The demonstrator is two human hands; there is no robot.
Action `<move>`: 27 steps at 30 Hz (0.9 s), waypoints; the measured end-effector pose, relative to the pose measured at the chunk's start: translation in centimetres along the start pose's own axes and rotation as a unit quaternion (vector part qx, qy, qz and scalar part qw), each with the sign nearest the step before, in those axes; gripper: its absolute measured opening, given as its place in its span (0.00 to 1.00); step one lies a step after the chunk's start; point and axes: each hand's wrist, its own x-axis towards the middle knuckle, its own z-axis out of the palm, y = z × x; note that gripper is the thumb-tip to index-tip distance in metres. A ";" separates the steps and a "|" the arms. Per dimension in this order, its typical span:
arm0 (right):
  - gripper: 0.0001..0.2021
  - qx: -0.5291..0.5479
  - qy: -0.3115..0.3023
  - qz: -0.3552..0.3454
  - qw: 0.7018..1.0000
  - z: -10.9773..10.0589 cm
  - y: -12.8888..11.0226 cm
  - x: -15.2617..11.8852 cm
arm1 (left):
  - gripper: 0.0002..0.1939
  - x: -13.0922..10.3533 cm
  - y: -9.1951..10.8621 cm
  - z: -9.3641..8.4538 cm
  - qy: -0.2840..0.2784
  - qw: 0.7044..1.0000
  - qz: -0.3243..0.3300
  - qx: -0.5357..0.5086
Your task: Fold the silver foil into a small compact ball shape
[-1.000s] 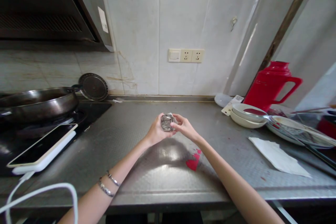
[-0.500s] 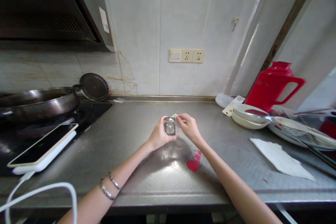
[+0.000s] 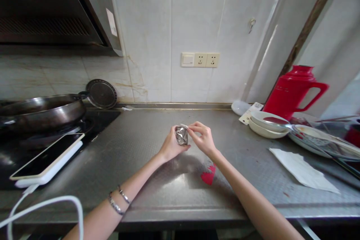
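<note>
My left hand (image 3: pixel 170 146) is wrapped round a small clear, shiny container (image 3: pixel 181 136), glassy or foil-like, held above the middle of the metal counter. My right hand (image 3: pixel 202 138) is at its upper right edge, with thumb and forefinger pinched on a small white piece (image 3: pixel 184 126), paper-like, that lies along the container's top rim. What the container holds, if anything, I cannot make out. A red torn-edged scrap (image 3: pixel 208 176) lies on the counter below my right wrist.
A pan (image 3: pixel 42 111) sits on the stove at left, with a phone (image 3: pixel 47 157) and white cable (image 3: pixel 42 204) nearer me. At right are a white napkin (image 3: pixel 303 170), stacked bowls (image 3: pixel 266 131), plates (image 3: pixel 309 146) and a red thermos (image 3: pixel 292 92).
The white piece has shifted left, from the container's upper right corner to along its top rim. The container has turned slightly, and its inside shines more. Both hands stay in place.
</note>
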 end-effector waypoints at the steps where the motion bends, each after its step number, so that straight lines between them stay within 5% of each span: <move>1: 0.12 -0.002 -0.002 -0.013 1.000 0.0 0.0 -0.1 | 0.38 0.0 0.0 0.0 0.001 1.000 -0.002 0.002; 12: 0.10 -0.005 -0.036 -0.080 0.996 -1.0 -0.7 0.1 | 0.37 0.0 -0.1 0.0 -0.009 1.000 0.006 0.003; 18: 0.09 -0.058 0.126 -0.028 0.990 -0.5 -0.4 0.2 | 0.39 -0.1 0.2 0.1 -0.004 1.000 0.010 0.030; 27: 0.10 -0.020 -0.045 -0.037 0.998 0.0 -0.1 0.1 | 0.41 -0.5 -0.6 0.6 -0.040 0.999 0.017 0.029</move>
